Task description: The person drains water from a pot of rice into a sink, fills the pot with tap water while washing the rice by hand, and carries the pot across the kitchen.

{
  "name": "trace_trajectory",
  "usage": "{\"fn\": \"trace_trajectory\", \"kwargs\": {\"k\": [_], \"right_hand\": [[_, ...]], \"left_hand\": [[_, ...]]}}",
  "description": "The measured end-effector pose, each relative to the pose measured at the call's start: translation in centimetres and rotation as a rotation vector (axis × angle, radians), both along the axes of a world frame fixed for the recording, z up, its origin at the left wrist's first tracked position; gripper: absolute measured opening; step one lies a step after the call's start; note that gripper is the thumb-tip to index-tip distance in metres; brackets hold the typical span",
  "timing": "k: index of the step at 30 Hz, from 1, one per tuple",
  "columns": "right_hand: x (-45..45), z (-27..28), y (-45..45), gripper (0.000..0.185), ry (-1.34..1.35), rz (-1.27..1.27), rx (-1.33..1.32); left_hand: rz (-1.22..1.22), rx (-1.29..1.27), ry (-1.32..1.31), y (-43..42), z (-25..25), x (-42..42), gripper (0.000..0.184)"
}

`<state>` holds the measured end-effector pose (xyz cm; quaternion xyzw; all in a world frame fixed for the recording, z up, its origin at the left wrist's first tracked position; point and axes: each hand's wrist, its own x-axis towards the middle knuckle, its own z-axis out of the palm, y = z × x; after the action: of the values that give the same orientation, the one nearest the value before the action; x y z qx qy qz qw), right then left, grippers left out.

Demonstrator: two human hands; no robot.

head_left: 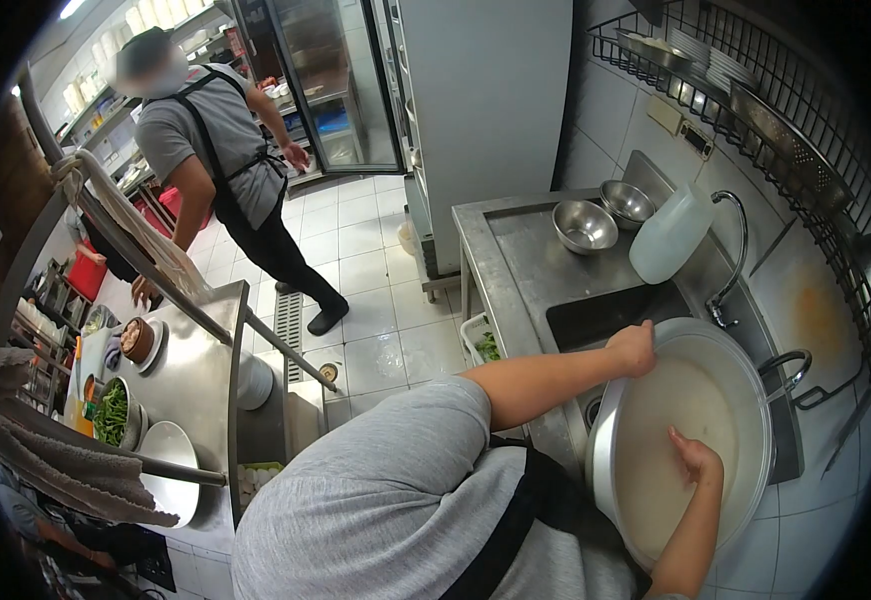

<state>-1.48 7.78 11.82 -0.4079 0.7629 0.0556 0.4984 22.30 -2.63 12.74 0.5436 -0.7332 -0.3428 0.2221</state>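
Observation:
A large metal pot (606, 470) stands tilted in the sink, holding cloudy whitish water (696, 400). My left hand (633, 348) is closed around the pot's upper rim. Inside the pot, my right hand (696, 460) dips into the water with its visible fingers apart; the other fingertips are hidden under the surface. What lies at the bottom cannot be made out through the cloudy liquid. A curved tap (791, 362) reaches over the pot's right rim.
Two steel bowls (586, 227) and a translucent plastic jug (673, 235) stand by the dark sink basin (606, 315). Above hangs a wire rack (756, 130) with dishes. At left, a steel table (206, 350) bears green vegetables (113, 412) and a white bowl (171, 475). A co-worker (216, 150) stands beyond.

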Motion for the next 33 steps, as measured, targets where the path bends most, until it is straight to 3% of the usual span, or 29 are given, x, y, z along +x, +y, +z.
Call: {"fn": "trace_trajectory", "kwargs": {"k": [7, 33], "right_hand": [[-1.6, -1.9, -0.5, 0.098, 0.007, 0.027, -0.019], [0.6, 0.6, 0.0, 0.093, 0.029, 0.073, -0.015]], "left_hand": [[-0.009, -0.012, 0.000, 0.4, 0.6, 0.2, 0.047], [0.013, 0.017, 0.016, 0.1, 0.1, 0.0, 0.046]]}}
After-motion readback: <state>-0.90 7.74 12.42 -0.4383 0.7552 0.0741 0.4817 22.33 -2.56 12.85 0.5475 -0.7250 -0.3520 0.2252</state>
